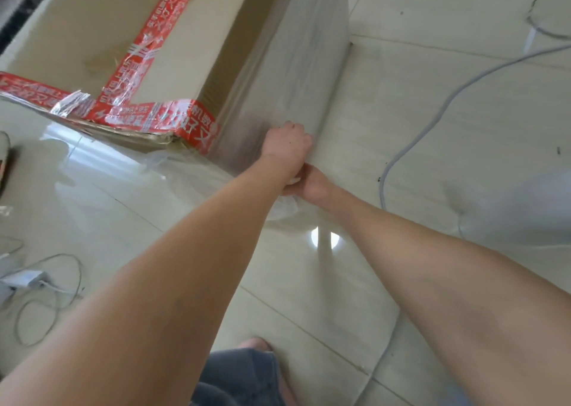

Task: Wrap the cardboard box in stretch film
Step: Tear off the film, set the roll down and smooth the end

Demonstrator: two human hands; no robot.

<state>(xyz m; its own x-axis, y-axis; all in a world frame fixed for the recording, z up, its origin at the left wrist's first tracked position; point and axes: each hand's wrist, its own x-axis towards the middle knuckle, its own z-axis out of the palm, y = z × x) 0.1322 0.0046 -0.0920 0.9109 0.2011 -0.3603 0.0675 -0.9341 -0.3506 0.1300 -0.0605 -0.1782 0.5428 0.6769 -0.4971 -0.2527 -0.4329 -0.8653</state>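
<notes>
A large cardboard box [77, 34] sealed with red printed tape [129, 65] stands on the tiled floor at the upper left. Clear stretch film [296, 65] covers its right side and runs down to my hands. My left hand [285, 146] is closed around the film's upper edge, close to the box's near corner. My right hand [312, 183] sits just below and partly behind it, gripping bunched film. A sheet of film [324, 266] hangs from both hands toward the floor.
A grey cable [432, 118] snakes over the tiles on the right. Thin looped wires and a small white adapter [24, 279] lie at the lower left. A white rounded object [519, 208] is at the right. My knee in grey shorts [241, 374] shows at the bottom.
</notes>
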